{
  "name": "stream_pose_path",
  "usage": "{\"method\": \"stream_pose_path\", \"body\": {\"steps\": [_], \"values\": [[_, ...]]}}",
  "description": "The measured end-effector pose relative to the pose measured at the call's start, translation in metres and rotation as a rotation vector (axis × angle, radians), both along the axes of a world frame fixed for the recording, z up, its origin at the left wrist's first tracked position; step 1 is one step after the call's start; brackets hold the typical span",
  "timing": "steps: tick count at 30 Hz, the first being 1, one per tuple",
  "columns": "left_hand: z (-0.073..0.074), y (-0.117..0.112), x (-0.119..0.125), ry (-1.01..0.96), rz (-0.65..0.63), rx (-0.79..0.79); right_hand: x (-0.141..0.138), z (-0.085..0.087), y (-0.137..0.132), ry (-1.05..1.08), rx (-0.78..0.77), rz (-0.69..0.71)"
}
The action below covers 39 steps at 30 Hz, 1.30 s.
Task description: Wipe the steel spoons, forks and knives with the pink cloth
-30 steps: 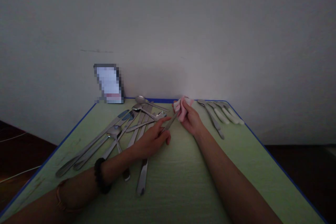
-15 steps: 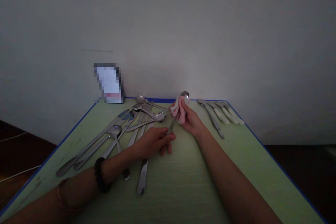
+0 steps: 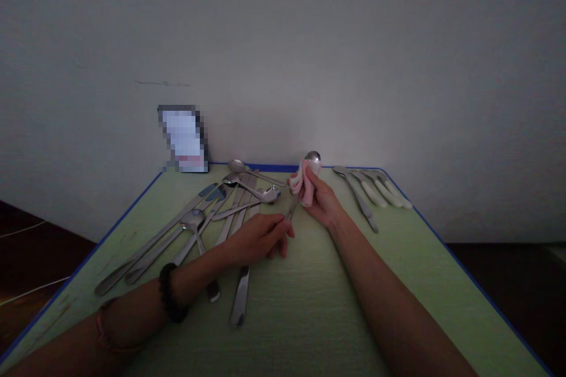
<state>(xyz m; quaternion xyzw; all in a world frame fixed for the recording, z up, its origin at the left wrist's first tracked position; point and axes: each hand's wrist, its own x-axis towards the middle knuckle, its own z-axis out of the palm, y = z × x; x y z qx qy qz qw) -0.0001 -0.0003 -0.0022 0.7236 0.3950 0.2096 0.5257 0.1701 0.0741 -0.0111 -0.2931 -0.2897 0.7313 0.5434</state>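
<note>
A metal spoon [image 3: 313, 156] is held up at a slant over the middle of the table, bowl end away from me. My left hand [image 3: 265, 237] is closed around the end of its handle. Higher on the spoon, my right hand [image 3: 322, 200] pinches a pink and white cloth [image 3: 306, 184] that wraps the handle just below the bowl. The cloth hides part of the spoon. Beside and beneath my left forearm lies a loose pile of metal spoons [image 3: 192, 220] and table knives [image 3: 241, 297].
On the right of the green table [image 3: 318, 312] lie another metal spoon [image 3: 359, 203] and several pieces of cutlery with white handles [image 3: 374, 194]. A phone with a blurred screen [image 3: 184, 138] leans on the wall [image 3: 375, 59] at the back left.
My right hand and the cloth have shifted very slightly along the spoon. My left hand keeps its grip on the handle, and the cutlery on the table has not moved.
</note>
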Motion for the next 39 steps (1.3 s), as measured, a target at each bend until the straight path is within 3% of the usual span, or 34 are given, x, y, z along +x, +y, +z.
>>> {"method": "stream_pose_path", "body": {"steps": [9,19,31,39], "values": [[-0.002,0.002,0.001,-0.007,0.005,0.008,-0.001,0.002,-0.01,-0.171,0.049,0.153],[0.002,0.001,-0.001,0.023,-0.01,0.04,-0.001,-0.001,-0.002,-0.063,0.014,0.067],[-0.007,0.002,0.0,-0.043,0.046,0.02,0.001,0.006,-0.016,-0.214,0.164,0.322],[-0.002,0.0,0.001,-0.042,0.064,0.027,0.001,0.0,-0.013,-0.162,0.081,0.23]]}}
